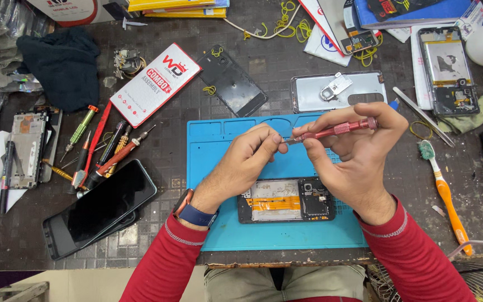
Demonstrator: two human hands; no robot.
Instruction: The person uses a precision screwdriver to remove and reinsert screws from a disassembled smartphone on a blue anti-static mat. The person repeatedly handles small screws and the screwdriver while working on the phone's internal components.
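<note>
While the opened phone lies face down near the front edge of the blue work mat, both hands hover just above it. The right hand is clamped around a slim red screwdriver, held almost level with its tip pointing left. The left hand has its fingertips pinched together right at that tip; whether a screw sits between them is too small to tell. Both wrists partly hide the phone's left and right ends.

Just beyond the mat, on the far side, rest a grey back cover and a dark glass panel. Farther right lies a second stripped phone, with tweezers and an orange toothbrush between it and the mat's right edge. To the left, a bundle of screwdrivers sits beside a red-and-white box, well apart from the hands. A dark phone lies near the front left, and another bare phone frame rests at the far left, next to a black cloth.
</note>
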